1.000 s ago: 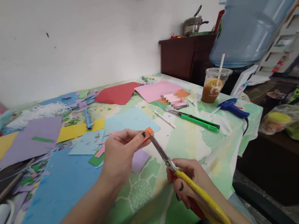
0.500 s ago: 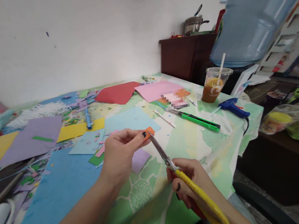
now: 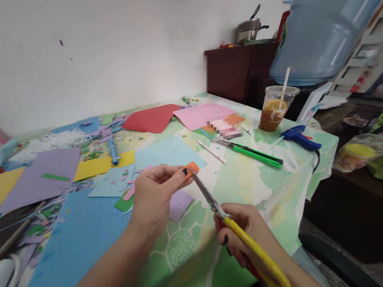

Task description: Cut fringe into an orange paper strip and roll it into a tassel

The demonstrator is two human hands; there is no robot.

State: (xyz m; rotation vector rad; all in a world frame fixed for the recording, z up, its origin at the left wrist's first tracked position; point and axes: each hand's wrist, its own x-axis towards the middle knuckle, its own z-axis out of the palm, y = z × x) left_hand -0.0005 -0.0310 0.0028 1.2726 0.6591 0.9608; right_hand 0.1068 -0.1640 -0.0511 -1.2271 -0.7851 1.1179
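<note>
Between the thumb and fingers of my left hand (image 3: 155,191) is pinched a small orange piece of craft sheet (image 3: 192,168). My right hand (image 3: 244,230) grips a pair of scissors (image 3: 208,194) with yellow and red handles. The blade tips meet the orange piece close to my left thumb; the blades look nearly closed. Below and behind my left hand lie a lilac sheet (image 3: 180,205), a green strip (image 3: 124,202) and a light blue sheet (image 3: 169,153).
A green utility knife (image 3: 258,156) and a white stick (image 3: 212,152) lie beyond my right hand. Near the right table edge are a blue glue gun (image 3: 300,137) and a cup of drink (image 3: 275,112). Coloured sheets, like the blue one (image 3: 79,240), and scraps cover the left side.
The handles of the scissors have drawn slightly closer together in my right hand. My left hand keeps the orange piece in nearly the same place.
</note>
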